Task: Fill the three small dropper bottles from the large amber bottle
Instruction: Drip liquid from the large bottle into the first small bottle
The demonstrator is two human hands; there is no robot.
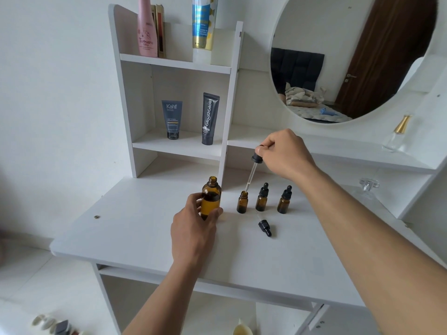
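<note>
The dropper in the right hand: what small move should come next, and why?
Probably squeeze the bulb to release liquid. The right hand holds the large dropper with its glass tip at the mouth of the open small bottle, while the left hand steadies the large amber bottle. The other two small bottles are capped.

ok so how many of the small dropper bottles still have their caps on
2: the middle small bottle and the rightmost small bottle in the row on the table. The leftmost small bottle is open, its dropper cap lying in front.
</note>
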